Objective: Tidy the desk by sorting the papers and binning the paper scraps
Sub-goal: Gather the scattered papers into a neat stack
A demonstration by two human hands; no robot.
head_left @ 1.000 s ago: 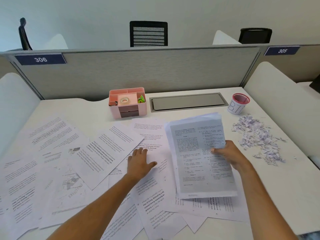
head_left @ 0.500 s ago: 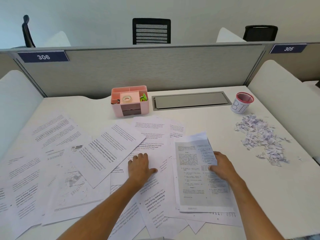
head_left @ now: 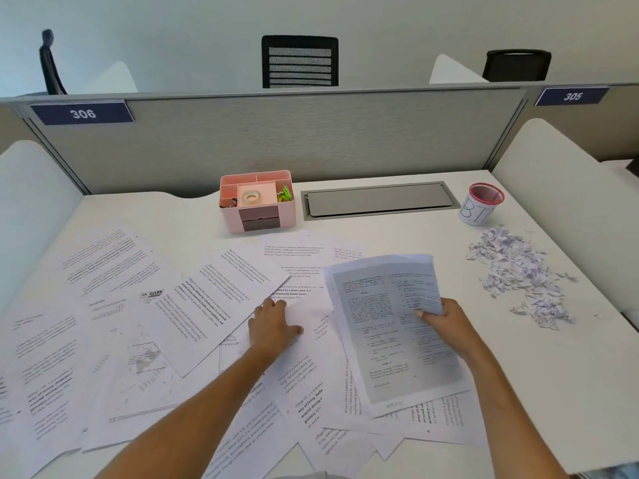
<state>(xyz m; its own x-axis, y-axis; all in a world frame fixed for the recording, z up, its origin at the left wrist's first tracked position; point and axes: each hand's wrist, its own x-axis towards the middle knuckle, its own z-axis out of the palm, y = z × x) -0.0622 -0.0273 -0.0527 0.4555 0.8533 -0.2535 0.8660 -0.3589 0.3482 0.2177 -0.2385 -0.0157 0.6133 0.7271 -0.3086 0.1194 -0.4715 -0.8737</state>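
Head view: the right hand (head_left: 446, 323) holds a thin stack of printed sheets (head_left: 390, 326) by its right edge, thumb on top and fingers curled under, so the stack is pinched and tilted up off the desk; its near edge overlaps the loose pages below it. The left hand (head_left: 273, 328) lies flat, fingers straight and slightly spread, pressing on one loose page in the middle of the spread; it grips nothing. The loose papers (head_left: 114, 323) cover the left and centre of the desk (head_left: 570, 392) in an overlapping scatter at mixed angles, some turned sideways. The paper scraps (head_left: 518, 274) sit in a loose heap on the right side, well apart from the sheets, just in front of the small white cup with a red rim (head_left: 480, 203), hand-lettered as the bin. The cup's inside is not clear from here; I cannot tell whether any scraps are in it. Behind the papers stand a pink desk organiser (head_left: 257, 202) with tape and green clips, and a grey cable hatch (head_left: 378, 200) set into the desk against the grey partition (head_left: 276, 140). Judgement on progress: early. A few sheets appear gathered in the right hand; most pages remain unsorted, and the scrap heap looks untouched. Remaining: collect and square the loose pages, then move the scraps into the cup.
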